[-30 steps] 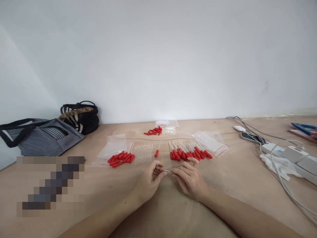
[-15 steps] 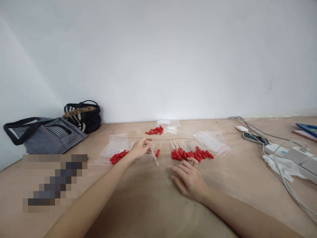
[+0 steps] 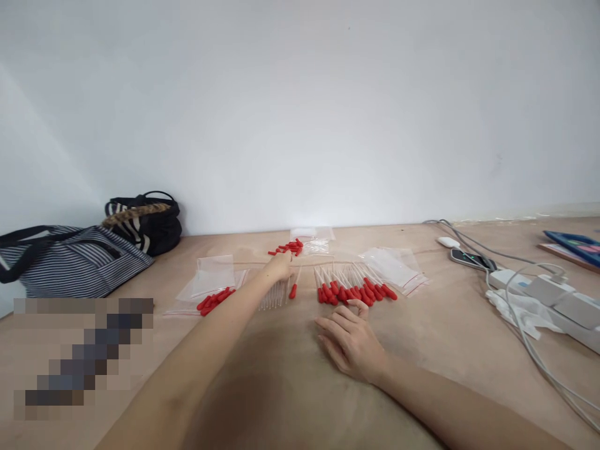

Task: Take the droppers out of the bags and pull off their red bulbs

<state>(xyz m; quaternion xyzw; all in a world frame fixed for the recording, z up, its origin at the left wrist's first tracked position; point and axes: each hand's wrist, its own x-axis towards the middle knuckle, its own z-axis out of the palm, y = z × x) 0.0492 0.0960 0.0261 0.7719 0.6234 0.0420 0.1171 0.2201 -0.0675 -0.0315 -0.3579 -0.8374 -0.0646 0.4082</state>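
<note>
My left hand (image 3: 280, 266) reaches forward over the upper ends of a row of thin clear tubes (image 3: 274, 297), just short of a pile of small red bulbs (image 3: 291, 247). Its fingertips are small and partly hidden, so I cannot tell what they hold. A single dropper with a red bulb (image 3: 293, 291) lies beside the tubes. My right hand (image 3: 352, 340) rests on the table with loosely bent fingers apart, holding nothing. Just beyond it lies a group of droppers with red bulbs (image 3: 356, 292), thin stems pointing away from me.
Clear zip bags lie left (image 3: 213, 275) and right (image 3: 394, 265); more red bulbs (image 3: 214, 301) lie on the left one. Behind are thin clear sticks (image 3: 317, 246) on a bag. Striped bag (image 3: 75, 262) at left; power strip (image 3: 544, 290) and cables at right.
My left hand has moved forward towards the far red bulbs. The thin tube it held at an angle no longer shows in its fingers. My right hand stays put; the view shifts slightly.
</note>
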